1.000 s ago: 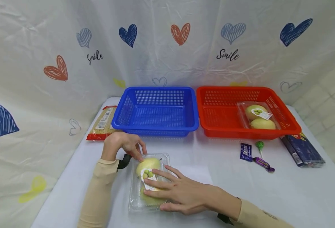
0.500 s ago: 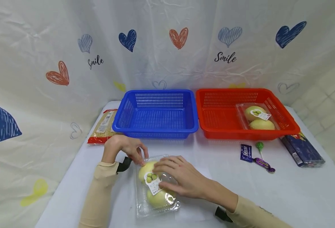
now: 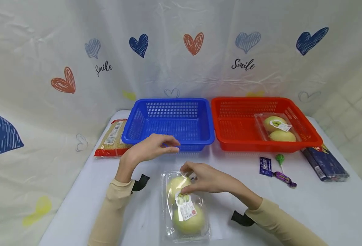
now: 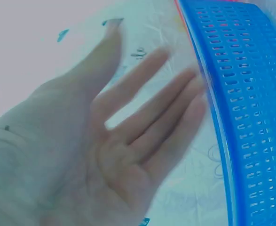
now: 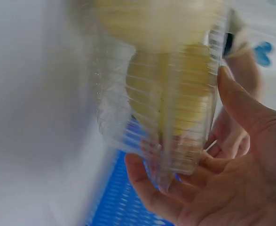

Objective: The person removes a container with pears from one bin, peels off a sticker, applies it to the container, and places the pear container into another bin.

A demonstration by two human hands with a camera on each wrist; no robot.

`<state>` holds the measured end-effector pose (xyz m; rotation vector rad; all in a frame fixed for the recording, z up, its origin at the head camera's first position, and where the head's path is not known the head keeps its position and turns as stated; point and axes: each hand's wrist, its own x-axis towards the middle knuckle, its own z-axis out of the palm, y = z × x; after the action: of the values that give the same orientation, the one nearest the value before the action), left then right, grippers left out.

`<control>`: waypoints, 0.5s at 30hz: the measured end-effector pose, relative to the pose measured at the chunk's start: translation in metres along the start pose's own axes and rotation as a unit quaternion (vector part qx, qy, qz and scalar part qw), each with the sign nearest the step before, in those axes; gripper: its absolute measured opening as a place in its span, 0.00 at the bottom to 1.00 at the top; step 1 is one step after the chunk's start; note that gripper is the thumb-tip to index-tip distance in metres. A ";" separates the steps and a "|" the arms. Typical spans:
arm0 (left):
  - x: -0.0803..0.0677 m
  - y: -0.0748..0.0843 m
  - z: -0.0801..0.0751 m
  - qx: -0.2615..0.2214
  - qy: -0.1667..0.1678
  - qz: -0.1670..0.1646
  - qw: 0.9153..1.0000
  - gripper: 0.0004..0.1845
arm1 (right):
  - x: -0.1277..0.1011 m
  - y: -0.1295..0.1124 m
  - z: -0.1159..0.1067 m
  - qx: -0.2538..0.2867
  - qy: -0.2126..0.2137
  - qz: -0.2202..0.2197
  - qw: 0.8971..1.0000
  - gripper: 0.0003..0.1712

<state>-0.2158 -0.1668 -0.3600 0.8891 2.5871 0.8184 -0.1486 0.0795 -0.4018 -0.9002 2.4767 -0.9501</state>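
Gripping the far end of the clear plastic clamshell of pears (image 3: 184,205), the right hand (image 3: 203,179) has its fingers and thumb curled over the box's edge; the right wrist view shows the fingers (image 5: 152,188) under the ribbed plastic and the thumb on its side. The clamshell lies on the white table (image 3: 307,208), near the front edge and in front of the blue basket (image 3: 171,124). Compared with half a second ago, the box has turned, so its long side now points away from the person, and it sits a little more to the right. The left hand (image 3: 151,148) has let go of the box. It is now lifted just in front of the blue basket, with relaxed, spread fingers holding nothing, as the left wrist view also shows.

The red basket (image 3: 260,124) stands beside the blue one and holds a second clamshell of pears (image 3: 275,128). A bag of grain (image 3: 112,138) lies left of the blue basket. A lollipop (image 3: 280,159), a small purple candy packet (image 3: 265,165) and a dark blue box (image 3: 326,162) lie at the right.
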 end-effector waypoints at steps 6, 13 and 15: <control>0.009 -0.006 0.002 0.070 0.046 -0.014 0.996 0.26 | -0.043 -0.015 -0.018 -0.074 0.078 -0.101 0.989 0.37; 0.020 -0.023 0.010 0.106 0.030 -0.030 0.993 0.23 | -0.080 -0.023 -0.043 -0.234 0.241 -0.217 0.917 0.35; 0.021 -0.027 0.011 0.092 0.016 -0.044 0.995 0.24 | -0.084 -0.017 -0.064 -0.231 0.283 -0.230 0.902 0.35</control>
<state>-0.2397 -0.1664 -0.3867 0.8082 2.7431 0.5815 -0.1108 0.1564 -0.3374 -1.6151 3.1420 -0.8568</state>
